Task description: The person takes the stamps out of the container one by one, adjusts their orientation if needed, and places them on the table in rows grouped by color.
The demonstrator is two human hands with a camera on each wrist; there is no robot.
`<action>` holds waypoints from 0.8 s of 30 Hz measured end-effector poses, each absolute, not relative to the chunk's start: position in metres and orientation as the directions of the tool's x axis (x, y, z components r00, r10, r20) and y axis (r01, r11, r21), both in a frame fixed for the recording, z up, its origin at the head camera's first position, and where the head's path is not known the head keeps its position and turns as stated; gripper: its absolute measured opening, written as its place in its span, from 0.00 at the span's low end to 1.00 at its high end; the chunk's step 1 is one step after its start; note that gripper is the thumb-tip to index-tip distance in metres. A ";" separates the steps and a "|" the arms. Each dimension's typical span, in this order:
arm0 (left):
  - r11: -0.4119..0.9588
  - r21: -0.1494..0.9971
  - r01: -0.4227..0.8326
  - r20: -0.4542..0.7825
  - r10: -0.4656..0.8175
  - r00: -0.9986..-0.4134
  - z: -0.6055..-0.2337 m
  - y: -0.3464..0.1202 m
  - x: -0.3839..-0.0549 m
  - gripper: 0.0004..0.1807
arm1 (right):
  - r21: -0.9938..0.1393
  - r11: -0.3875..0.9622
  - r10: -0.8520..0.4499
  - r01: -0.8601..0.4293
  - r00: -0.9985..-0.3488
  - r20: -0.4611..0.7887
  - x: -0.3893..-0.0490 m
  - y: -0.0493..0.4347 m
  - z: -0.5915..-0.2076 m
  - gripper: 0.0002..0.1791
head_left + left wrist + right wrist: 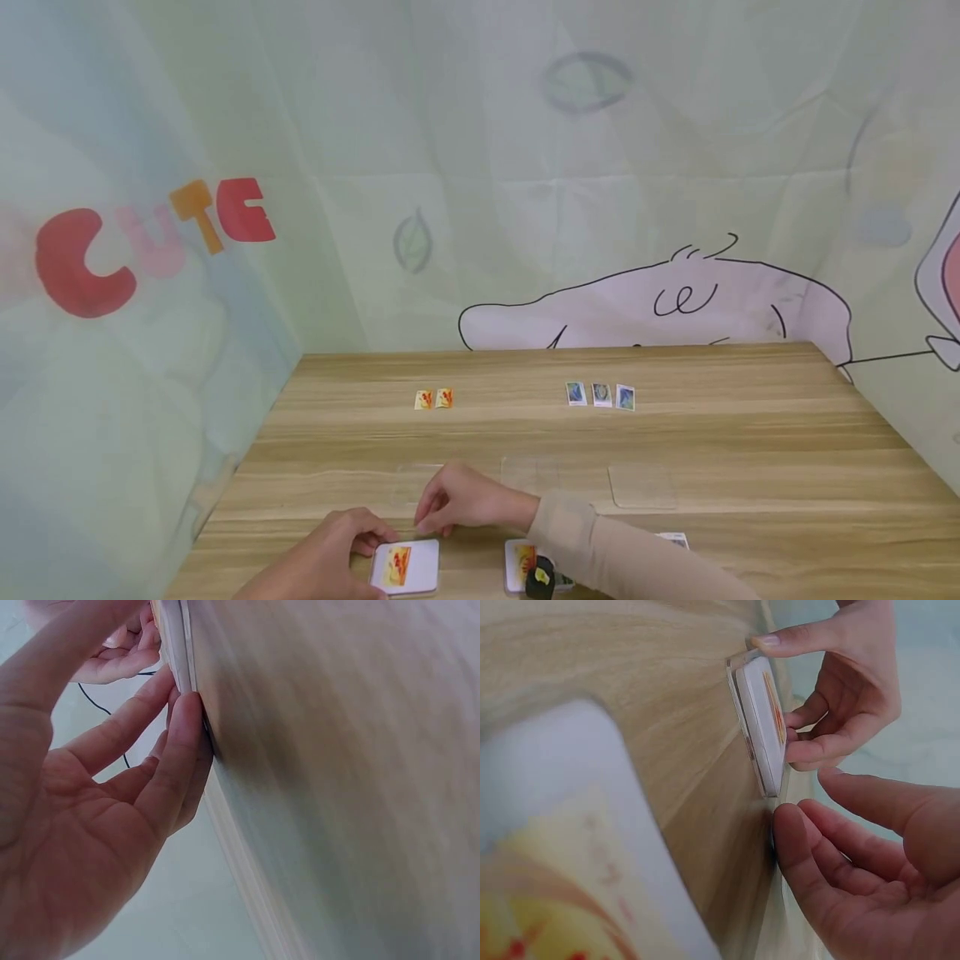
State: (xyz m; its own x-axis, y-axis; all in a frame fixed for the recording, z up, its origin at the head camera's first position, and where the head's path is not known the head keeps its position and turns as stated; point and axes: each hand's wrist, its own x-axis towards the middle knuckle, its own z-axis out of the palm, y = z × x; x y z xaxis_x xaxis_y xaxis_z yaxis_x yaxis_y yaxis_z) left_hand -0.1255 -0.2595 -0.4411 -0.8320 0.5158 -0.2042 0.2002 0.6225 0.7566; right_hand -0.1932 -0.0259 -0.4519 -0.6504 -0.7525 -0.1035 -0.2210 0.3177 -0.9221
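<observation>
My left hand (333, 554) holds a flat white case (423, 569) with rounded corners and an orange-and-yellow picture on top. The thumb lies along its near edge, the fingers at the far edge; in the right wrist view, the case (761, 724) sits over a clear layer. My right hand (468, 500) hovers just past the case's far right corner. Thumb and fingers stand apart with nothing between them in the right wrist view, the right hand (862, 862) close to the case's edge. Another white case (513, 567) with a similar picture lies partly hidden near the right forearm.
Three clear rounded plates lie in a row: left plate (408, 483), middle plate (531, 473), right plate (642, 487). Behind them are two orange picture cards (423, 400) and three blue picture cards (602, 394). Another card (675, 539) shows past the right sleeve. Printed fabric (450, 167) backs the table.
</observation>
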 end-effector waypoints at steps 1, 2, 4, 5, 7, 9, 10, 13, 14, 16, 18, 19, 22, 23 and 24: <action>0.622 0.757 0.200 -0.204 0.516 -0.832 -0.441 -0.260 -0.125 0.28 | -0.921 0.320 -0.751 -0.221 -0.652 -0.105 -0.193 -0.027 -0.452 0.03; 0.623 0.756 0.201 -0.203 0.515 -0.833 -0.441 -0.260 -0.125 0.28 | -0.920 0.324 -0.750 -0.223 -0.653 -0.106 -0.192 -0.027 -0.452 0.02; 0.628 0.754 0.193 -0.209 0.509 -0.835 -0.440 -0.259 -0.124 0.29 | -0.919 0.327 -0.746 -0.220 -0.657 -0.108 -0.191 -0.028 -0.453 0.02; 0.630 0.753 0.190 -0.212 0.505 -0.836 -0.440 -0.259 -0.124 0.29 | -0.918 0.330 -0.744 -0.220 -0.659 -0.109 -0.190 -0.029 -0.453 0.02; 0.631 0.752 0.192 -0.210 0.505 -0.837 -0.440 -0.259 -0.123 0.30 | -0.916 0.334 -0.741 -0.223 -0.663 -0.108 -0.189 -0.030 -0.453 0.03; 0.630 0.752 0.194 -0.208 0.507 -0.837 -0.440 -0.259 -0.124 0.30 | -0.915 0.336 -0.738 -0.224 -0.666 -0.107 -0.188 -0.031 -0.453 0.03; 0.627 0.754 0.199 -0.204 0.510 -0.836 -0.440 -0.259 -0.124 0.30 | -0.913 0.338 -0.736 -0.228 -0.668 -0.105 -0.187 -0.031 -0.452 0.03; 0.615 0.757 0.218 -0.187 0.525 -0.830 -0.441 -0.260 -0.125 0.30 | -0.910 0.343 -0.735 -0.235 -0.670 -0.104 -0.186 -0.031 -0.451 0.03; 0.616 0.757 0.217 -0.188 0.524 -0.830 -0.441 -0.260 -0.125 0.30 | -0.908 0.344 -0.737 -0.239 -0.668 -0.103 -0.185 -0.031 -0.450 0.03; 0.614 0.758 0.219 -0.187 0.526 -0.830 -0.441 -0.260 -0.125 0.30 | -0.902 0.348 -0.742 -0.256 -0.663 -0.099 -0.184 -0.032 -0.450 0.02; 0.616 0.757 0.218 -0.188 0.525 -0.830 -0.441 -0.260 -0.125 0.29 | -0.891 0.356 -0.749 -0.282 -0.656 -0.091 -0.183 -0.033 -0.450 0.02; 0.618 0.755 0.218 -0.189 0.524 -0.831 -0.441 -0.260 -0.125 0.30 | -0.883 0.361 -0.753 -0.301 -0.652 -0.085 -0.182 -0.033 -0.449 0.02; 0.626 0.752 0.207 -0.200 0.516 -0.833 -0.441 -0.259 -0.125 0.29 | -0.841 0.388 -0.762 -0.377 -0.645 -0.062 -0.180 -0.035 -0.449 0.02; 0.629 0.751 0.202 -0.205 0.512 -0.834 -0.441 -0.259 -0.125 0.29 | -0.826 0.398 -0.763 -0.399 -0.644 -0.057 -0.179 -0.036 -0.448 0.02; 0.632 0.750 0.196 -0.211 0.509 -0.834 -0.440 -0.259 -0.125 0.29 | -0.811 0.409 -0.762 -0.419 -0.646 -0.050 -0.178 -0.036 -0.448 0.02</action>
